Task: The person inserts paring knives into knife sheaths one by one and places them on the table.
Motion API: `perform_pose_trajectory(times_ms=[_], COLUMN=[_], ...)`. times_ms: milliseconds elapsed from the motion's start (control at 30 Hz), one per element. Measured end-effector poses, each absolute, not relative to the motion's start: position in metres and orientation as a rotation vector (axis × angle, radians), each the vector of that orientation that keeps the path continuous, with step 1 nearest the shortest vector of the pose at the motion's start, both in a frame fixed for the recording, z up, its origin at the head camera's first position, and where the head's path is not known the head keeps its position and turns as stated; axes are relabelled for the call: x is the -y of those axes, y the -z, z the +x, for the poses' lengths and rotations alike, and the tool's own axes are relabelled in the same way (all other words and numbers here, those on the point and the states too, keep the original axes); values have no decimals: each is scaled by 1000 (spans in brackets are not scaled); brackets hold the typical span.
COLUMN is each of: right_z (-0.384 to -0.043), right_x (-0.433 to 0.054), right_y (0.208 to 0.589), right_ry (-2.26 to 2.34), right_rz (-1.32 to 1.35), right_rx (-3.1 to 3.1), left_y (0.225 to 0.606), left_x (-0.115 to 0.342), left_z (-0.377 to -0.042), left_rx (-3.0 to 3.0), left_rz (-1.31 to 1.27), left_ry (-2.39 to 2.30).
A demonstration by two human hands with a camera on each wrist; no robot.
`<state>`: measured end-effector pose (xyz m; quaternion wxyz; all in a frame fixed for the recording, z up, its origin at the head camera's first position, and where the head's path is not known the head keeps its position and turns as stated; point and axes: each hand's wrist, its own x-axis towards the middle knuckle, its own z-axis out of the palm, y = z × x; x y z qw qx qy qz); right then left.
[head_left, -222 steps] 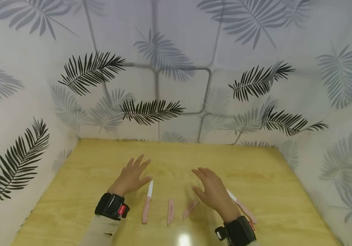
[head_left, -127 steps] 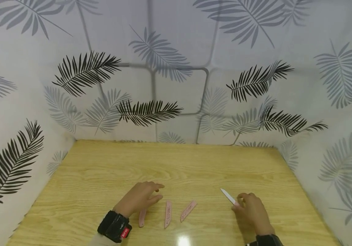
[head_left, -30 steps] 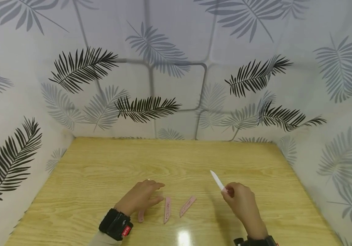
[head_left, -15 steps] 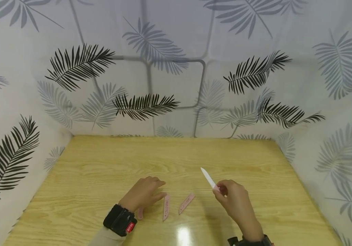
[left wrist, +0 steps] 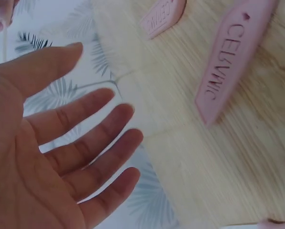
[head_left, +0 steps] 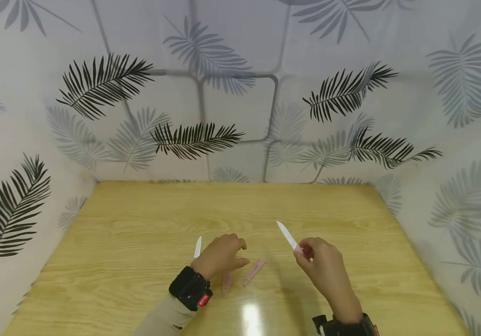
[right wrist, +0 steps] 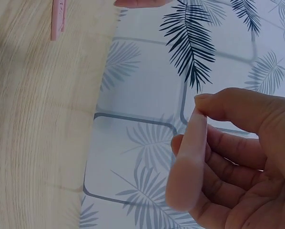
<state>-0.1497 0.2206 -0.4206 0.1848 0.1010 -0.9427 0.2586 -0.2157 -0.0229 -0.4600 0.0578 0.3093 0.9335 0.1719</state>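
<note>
Right hand [head_left: 320, 265]: pinching raised knife [head_left: 286, 234] by handle [right wrist: 188, 160], right side, likely for safety. Left hand [head_left: 222, 254]: hovering empty, fingers loose, near right cover [head_left: 254, 272]. Left cover [head_left: 226, 282], other knife [head_left: 198, 246]: lying left of it.

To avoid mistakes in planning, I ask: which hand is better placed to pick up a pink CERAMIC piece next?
Likely the left hand: it holds nothing and is close to the pink CERAMIC pieces. The right hand is occupied, gripping a knife.
</note>
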Motion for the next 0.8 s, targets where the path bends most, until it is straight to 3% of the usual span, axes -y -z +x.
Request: perform_pose_trajectory(times_ms=[800], right_z=[-148], right_x=[-221], right_y=[419], right_ry=[-731], right_rz=[275], right_rx=[2715], left_y=[459], left_x=[-14], left_z=[-204], left_rx=[-2829], left_rz=[815], left_ry=[-525])
